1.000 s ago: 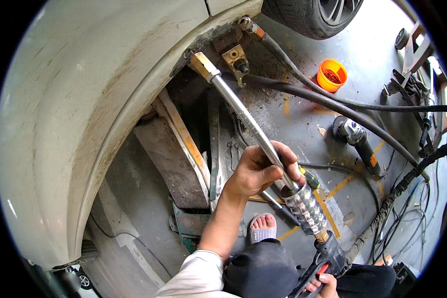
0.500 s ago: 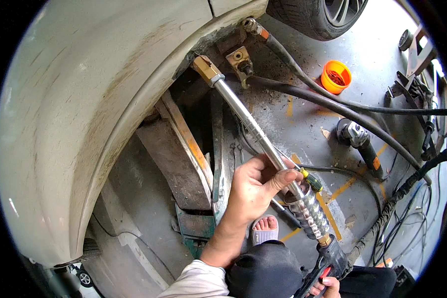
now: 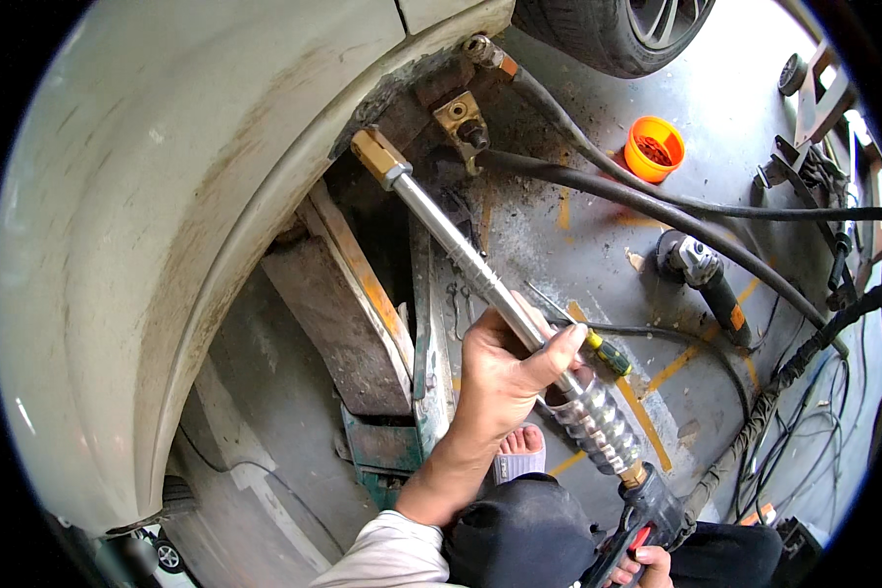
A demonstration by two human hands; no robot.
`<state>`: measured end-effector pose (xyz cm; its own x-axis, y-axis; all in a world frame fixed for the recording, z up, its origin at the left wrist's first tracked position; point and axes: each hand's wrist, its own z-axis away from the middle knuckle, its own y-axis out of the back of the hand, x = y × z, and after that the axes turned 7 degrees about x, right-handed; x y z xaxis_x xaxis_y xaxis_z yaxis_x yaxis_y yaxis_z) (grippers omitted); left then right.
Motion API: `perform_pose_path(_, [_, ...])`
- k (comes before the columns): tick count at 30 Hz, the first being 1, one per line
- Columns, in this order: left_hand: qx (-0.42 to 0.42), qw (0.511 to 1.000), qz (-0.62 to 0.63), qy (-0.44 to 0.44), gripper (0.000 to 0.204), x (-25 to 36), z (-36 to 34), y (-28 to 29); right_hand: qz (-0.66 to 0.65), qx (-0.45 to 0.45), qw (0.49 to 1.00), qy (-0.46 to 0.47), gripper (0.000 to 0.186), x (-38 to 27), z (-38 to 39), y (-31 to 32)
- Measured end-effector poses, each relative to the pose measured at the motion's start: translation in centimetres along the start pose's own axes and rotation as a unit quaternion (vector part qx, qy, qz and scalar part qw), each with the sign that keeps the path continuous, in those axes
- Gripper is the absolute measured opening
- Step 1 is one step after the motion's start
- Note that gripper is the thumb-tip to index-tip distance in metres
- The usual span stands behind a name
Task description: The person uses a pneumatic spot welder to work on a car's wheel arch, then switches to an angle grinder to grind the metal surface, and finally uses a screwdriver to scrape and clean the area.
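Observation:
A long dent-puller gun lies diagonally across the view: a brass tip [image 3: 380,157], a silver shaft [image 3: 451,235], a ribbed spiral metal sleeve [image 3: 598,427] and a black pistol-grip handle [image 3: 652,510] with a red trigger. My left hand [image 3: 505,367] is closed round the shaft just above the sleeve. At the lower edge my right hand [image 3: 645,568] grips the handle near the trigger, partly cut off by the frame. The brass tip sits at the scraped grey lower edge of a pale, dirt-streaked car panel [image 3: 235,167]; whether it touches cannot be told.
A brass clamp [image 3: 464,122] and thick black cables [image 3: 637,191] run from the car's underside. An orange cup [image 3: 655,149], an angle grinder [image 3: 706,279] and a yellow-green screwdriver [image 3: 608,353] stand or lie on the grey floor. A jack [image 3: 382,451] is below the panel.
The brass tip has shifted slightly left along the panel edge, and the shaft and sleeve have swung a little left with it. Both hands keep their hold. The whole view has drifted slightly.

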<state>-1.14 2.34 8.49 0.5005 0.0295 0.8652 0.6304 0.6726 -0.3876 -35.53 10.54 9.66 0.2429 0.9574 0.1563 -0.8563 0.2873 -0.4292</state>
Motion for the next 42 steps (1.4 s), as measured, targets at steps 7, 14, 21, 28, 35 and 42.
perform_pose_path(7, [-0.052, 0.997, -0.042, 0.026, 0.014, 0.2, -0.2, 0.5, 0.013, 0.004, 1.000, -0.008, 0.013, 0.2, -0.5, 0.0])
perform_pose_path(14, [-0.111, 0.992, -0.053, 0.023, 0.012, 1.1, -0.8, 0.7, -0.004, 0.022, 1.000, 0.014, 0.017, 0.3, -0.8, -0.5])
perform_pose_path(21, [-0.175, 0.982, -0.034, 0.059, 0.016, 1.4, -1.5, 1.7, -0.018, 0.022, 0.999, 0.037, 0.026, 1.0, -1.5, 0.1])
perform_pose_path(28, [-0.302, 0.950, 0.054, 0.055, 0.016, 0.4, -3.5, 2.8, -0.006, 0.026, 0.999, 0.044, 0.023, 0.7, -1.5, -0.7])
perform_pose_path(35, [-0.358, 0.927, 0.103, 0.053, 0.015, 0.7, -3.9, 2.8, -0.015, 0.028, 0.998, 0.051, 0.024, 0.6, -1.6, -1.7])
perform_pose_path(42, [-0.371, 0.921, 0.114, 0.048, 0.013, 0.6, -4.0, 2.8, -0.033, 0.024, 0.998, 0.043, 0.024, 0.8, -1.9, -0.9])
